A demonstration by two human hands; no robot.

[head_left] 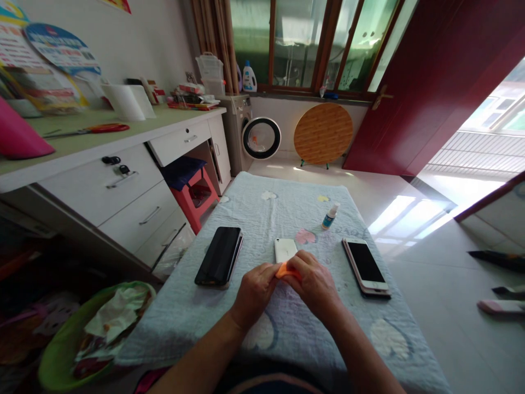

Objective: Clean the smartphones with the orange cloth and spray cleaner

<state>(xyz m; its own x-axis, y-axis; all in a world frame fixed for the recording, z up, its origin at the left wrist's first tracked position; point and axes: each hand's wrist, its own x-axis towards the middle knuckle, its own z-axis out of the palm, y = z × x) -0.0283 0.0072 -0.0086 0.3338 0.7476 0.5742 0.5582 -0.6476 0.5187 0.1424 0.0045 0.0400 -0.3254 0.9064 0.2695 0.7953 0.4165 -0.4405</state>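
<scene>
Both my hands meet over the cloth-covered table (283, 205), fingers pinched together. Between them is a small piece of orange cloth (287, 270), gripped from the left by my left hand (255, 293) and from the right by my right hand (314, 278). A white smartphone (284, 249) lies back up just beyond my fingers, its near end hidden by them. To the left rests a stack of dark phones (220, 256), and to the right a stack topped by a white-framed phone (367, 264). A small spray bottle (330, 216) stands farther back on the right.
A white desk with drawers (131, 191) runs along the left, with a red stool (197, 194) beside it. A green basket (61, 350) holds crumpled paper at the lower left. Beyond the table are a washing machine with its door open (261, 138) and a round wooden tabletop (323, 134).
</scene>
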